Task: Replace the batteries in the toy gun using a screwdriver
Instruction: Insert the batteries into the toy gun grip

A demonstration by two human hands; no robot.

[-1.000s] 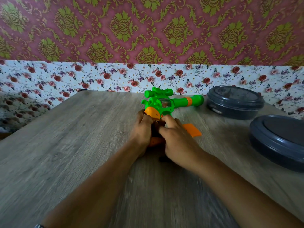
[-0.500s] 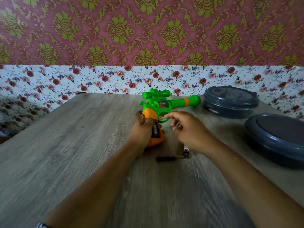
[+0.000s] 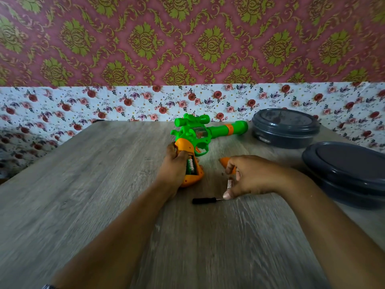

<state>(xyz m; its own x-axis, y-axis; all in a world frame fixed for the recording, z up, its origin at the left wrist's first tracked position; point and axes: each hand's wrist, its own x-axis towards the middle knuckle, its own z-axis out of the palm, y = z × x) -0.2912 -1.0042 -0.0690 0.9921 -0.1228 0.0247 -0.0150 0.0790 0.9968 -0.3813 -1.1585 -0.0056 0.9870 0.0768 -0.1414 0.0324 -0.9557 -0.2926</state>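
The toy gun (image 3: 200, 140) lies on its side near the middle of the tabletop (image 3: 87, 201), barrel toward the right, orange grip toward the person. The battery compartment in the grip is uncovered, and a green battery (image 3: 191, 165) sits inside it.

The left hand (image 3: 176, 170) wraps the grip, fingers curled round it, pinning the gun to the tabletop. The right hand (image 3: 253, 177) hovers just right of the grip with fingers bent downward over the orange compartment cover (image 3: 226, 162). A fingertip meets the cover's edge; whether the hand has actually closed on it cannot be told. A loose battery (image 3: 229, 183) lies just below the cover, under the hand. The thumb tip rests at the metal shaft of the black-handled screwdriver (image 3: 205, 200), which lies nearer the person.

Probable faults from this state:

- The loose battery is cylindrical and free to roll; a brush from the right hand could send it away across the tabletop.
- No cover screw can be made out. If it lies loose, it is easily knocked away or lost.
- Polarity of the seated battery cannot be verified; a reversed cell would leave the gun dead.
- A cover fitted askew would probably prevent the screw from seating.

Two dark lidded containers (image 3: 285, 128) stand at the right, well apart from the work.
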